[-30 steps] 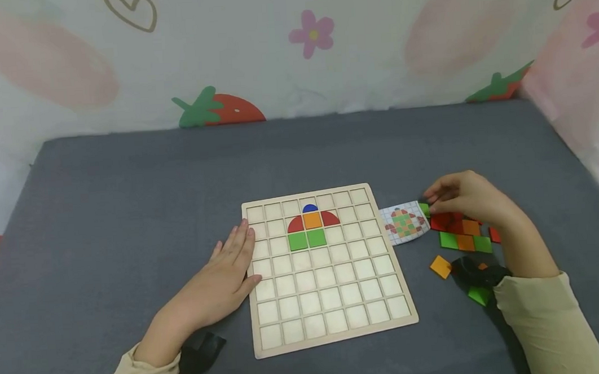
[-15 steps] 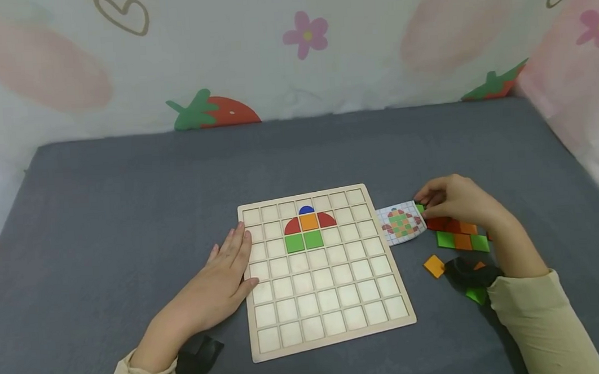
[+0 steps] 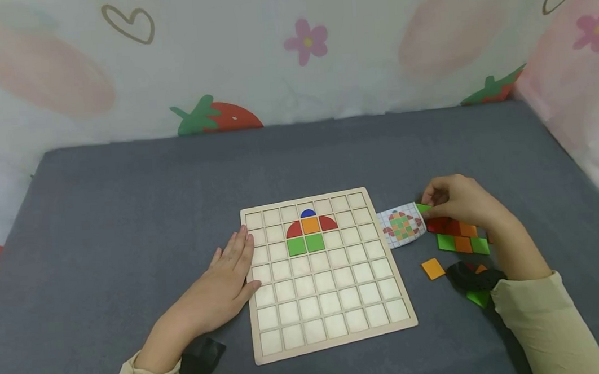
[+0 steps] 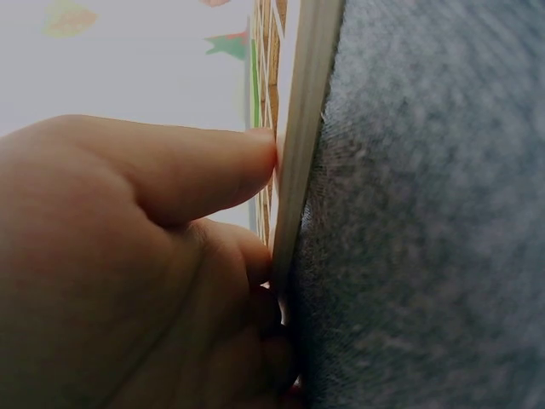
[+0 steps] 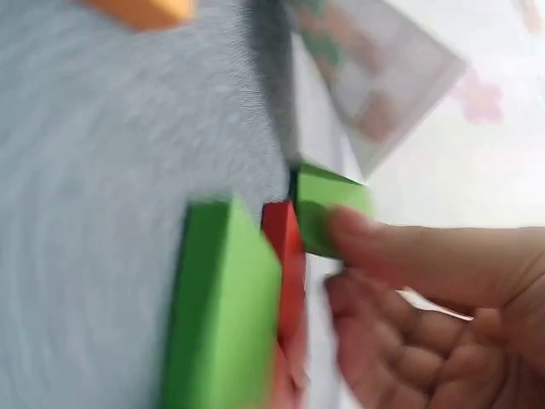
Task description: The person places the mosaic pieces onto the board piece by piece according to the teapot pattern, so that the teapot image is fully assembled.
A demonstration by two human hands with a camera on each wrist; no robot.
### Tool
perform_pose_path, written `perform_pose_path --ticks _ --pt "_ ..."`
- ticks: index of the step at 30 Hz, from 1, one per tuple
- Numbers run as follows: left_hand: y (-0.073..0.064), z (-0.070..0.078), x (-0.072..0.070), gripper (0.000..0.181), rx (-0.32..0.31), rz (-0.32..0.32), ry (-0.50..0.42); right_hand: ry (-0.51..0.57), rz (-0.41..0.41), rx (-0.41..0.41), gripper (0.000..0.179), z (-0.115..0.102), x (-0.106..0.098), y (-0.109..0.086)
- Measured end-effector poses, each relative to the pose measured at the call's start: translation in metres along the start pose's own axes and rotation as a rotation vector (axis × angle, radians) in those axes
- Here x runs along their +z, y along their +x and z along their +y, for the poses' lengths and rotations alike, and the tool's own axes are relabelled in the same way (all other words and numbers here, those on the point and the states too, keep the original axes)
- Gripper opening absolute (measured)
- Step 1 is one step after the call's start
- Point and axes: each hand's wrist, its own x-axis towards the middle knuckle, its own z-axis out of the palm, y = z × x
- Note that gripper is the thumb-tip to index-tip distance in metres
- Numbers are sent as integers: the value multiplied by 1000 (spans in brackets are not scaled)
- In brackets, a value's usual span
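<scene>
A wooden grid board lies on the table. Set in its upper cells are a blue half-round tile, an orange square tile, two red curved tiles and two green square tiles. My left hand rests with straight fingers along the board's left edge, thumb touching the rim. To the right of the board, my right hand pinches a green tile beside a pattern card. The thumb shows on the tile's face; the far fingertips are partly hidden.
Red tiles and a row of green and orange tiles lie below the right hand. A single orange-yellow tile sits nearer, and another green tile is by the black wrist strap. A patterned cloth hangs behind.
The right hand stays at the green tile by the card, its fingers shifting slightly. The lone orange-yellow tile has turned a little. The left hand keeps its place on the board.
</scene>
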Motion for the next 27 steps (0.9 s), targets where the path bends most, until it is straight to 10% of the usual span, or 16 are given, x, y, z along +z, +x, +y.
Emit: perform_pose_path --ticks 11,27 --pt "0 1 1 71 6 12 14 -40 334 20 18 -25 -68 -27" --pt "4 1 2 71 5 19 17 67 284 -51 16 -53 -54 -17"
